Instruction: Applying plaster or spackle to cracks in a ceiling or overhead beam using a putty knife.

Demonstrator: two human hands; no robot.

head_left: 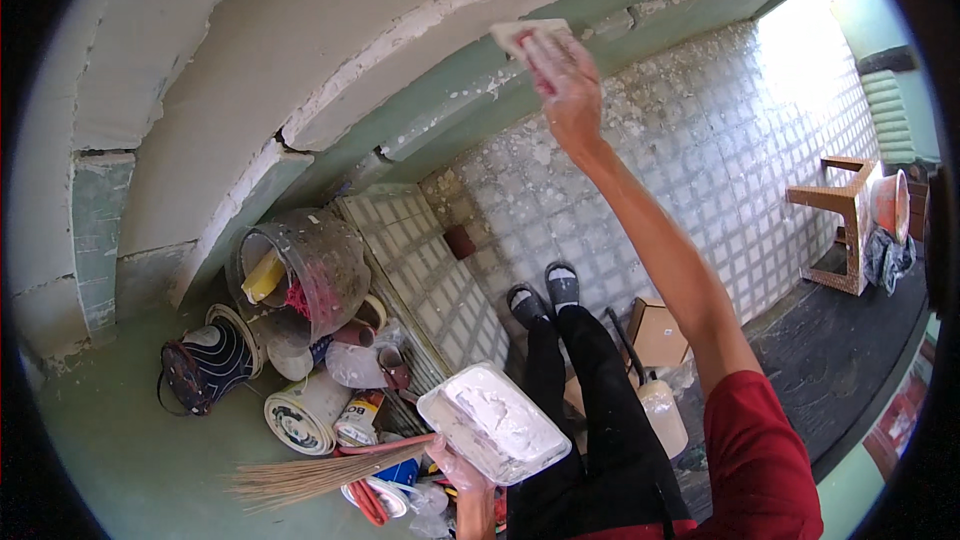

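My right hand (560, 75), smudged white, is closed on a flat pale spreader (512, 32) with some red on it, raised at the plastered wall ledge (420, 45) and slightly blurred. Low in the view, my left hand (460, 470) grips a white rectangular tray (494, 420) holding white paste (500, 410). Pale green wall strips (465, 90) with white spatters and cracks run below the ledge.
A clear bucket (330, 260), paint tubs (300, 410), a dark bag (205, 365) and a straw broom (300, 480) crowd the left. My feet (540, 295) stand on spattered tiles (680, 140). A stool (850, 220), cardboard box (655, 330) and sprayer (660, 410) are at right.
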